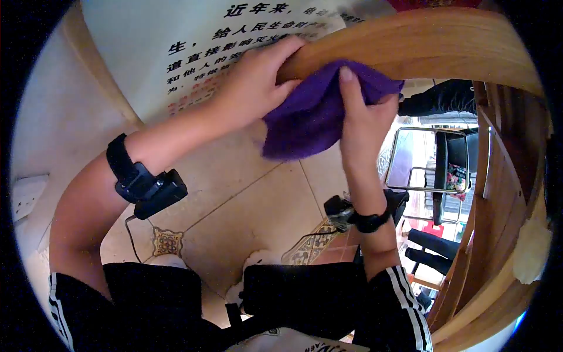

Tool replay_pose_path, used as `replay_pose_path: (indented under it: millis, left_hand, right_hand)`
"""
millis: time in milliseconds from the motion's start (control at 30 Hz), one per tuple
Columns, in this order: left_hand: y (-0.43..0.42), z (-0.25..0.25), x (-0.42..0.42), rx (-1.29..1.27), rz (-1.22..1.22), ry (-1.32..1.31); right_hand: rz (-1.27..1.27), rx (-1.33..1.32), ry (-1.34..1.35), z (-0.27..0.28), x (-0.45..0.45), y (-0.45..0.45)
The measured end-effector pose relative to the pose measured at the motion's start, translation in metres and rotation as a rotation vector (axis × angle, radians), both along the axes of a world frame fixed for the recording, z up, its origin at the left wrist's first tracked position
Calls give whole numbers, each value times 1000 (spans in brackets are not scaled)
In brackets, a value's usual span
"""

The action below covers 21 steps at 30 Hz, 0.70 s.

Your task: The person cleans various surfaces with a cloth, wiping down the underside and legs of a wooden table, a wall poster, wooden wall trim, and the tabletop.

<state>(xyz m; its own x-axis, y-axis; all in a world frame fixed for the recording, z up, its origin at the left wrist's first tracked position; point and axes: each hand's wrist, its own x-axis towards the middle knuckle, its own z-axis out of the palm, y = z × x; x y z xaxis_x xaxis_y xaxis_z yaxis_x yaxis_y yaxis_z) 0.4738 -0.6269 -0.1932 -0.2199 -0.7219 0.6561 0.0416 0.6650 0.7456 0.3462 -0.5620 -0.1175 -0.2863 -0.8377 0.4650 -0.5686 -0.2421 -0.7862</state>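
A purple cloth [308, 120] is bunched up and hangs against the lower edge of a thick wooden beam [422, 47]. My right hand [366, 117] is closed on the cloth, its thumb pointing up along the fabric and the cloth pressed to the wood. At the beam's left end, my left hand [264, 76] grips the wood, with the thumb below beside the cloth and the fingertips hidden behind. Black straps with small devices are around both forearms, one being the left strap device [161, 190].
Behind the beam stands a white poster [193, 35] with black and red characters. To the right are a wooden frame [469, 246], a metal-framed chair [434, 158] and a dark chair [431, 249]. Below lies a tiled floor [234, 193]. A white wall socket [29, 196] is at the left.
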Motion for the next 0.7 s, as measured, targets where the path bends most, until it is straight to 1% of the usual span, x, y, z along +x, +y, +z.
replay_pose_path:
  millis: [67,100,200,233,267,333,367,400,433,467,500,600,667,700]
  left_hand:
    - [-2,-2,-3,-4,-11,31]
    - [-3,-2,-4,-13,-22,60]
    - [-4,-3,-5,50,-38,26]
    - [-4,-3,-5,45,-44,30]
    - [-4,-3,-5,38,-36,26]
    - [-6,-4,-4,26,-22,22]
    - [-7,-5,-3,38,-50,2]
    - [-7,-6,-3,48,-81,-18]
    - [-4,-9,0,40,-86,-16]
    - [0,-12,5,33,-56,-108]
    - [4,-15,9,26,-24,-206]
    - [17,-42,17,-42,56,-278]
    - [25,-33,26,-18,23,-256]
    - [28,-27,31,-14,69,-260]
  right_hand:
    - [-31,-25,-96,-11,8,0]
    - [-42,-82,-111,-12,11,-1]
    - [-69,-43,-68,-22,8,0]
    - [-64,15,8,-24,9,3]
    - [-68,11,12,-24,9,4]
    - [40,13,-96,-20,12,3]
    - [44,82,-124,-21,11,4]
    - [41,76,-121,-27,9,4]
    - [63,149,-46,-39,5,3]
    - [85,220,27,-54,-1,4]
    - [77,359,42,-74,-12,5]
    - [131,250,27,-64,-7,13]
    - [116,262,26,-27,-11,16]
    - [66,194,36,-15,-21,13]
